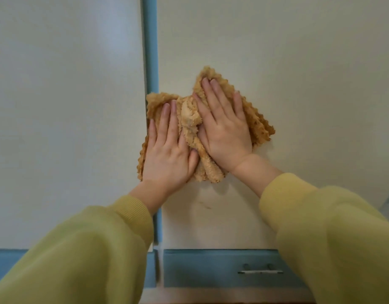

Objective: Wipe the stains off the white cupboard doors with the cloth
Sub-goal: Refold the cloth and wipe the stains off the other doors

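Vert. blue strip (149, 40) runs up just above left hand (167, 150); blue drawer (211, 268) w/ metal handle (260, 271) well below right hand (224, 132).

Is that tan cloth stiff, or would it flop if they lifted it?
Probably floppy: the cloth bunches into soft folds between the left hand and right hand. Its nubbly pile should grip rather than slip on the door.

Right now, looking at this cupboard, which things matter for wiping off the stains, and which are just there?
For the job: cloth; left hand and right hand, both pressing it flat; right white door; left white door; faint stain below the cloth.
Just there: blue strip between the doors; blue drawer front; its metal handle.
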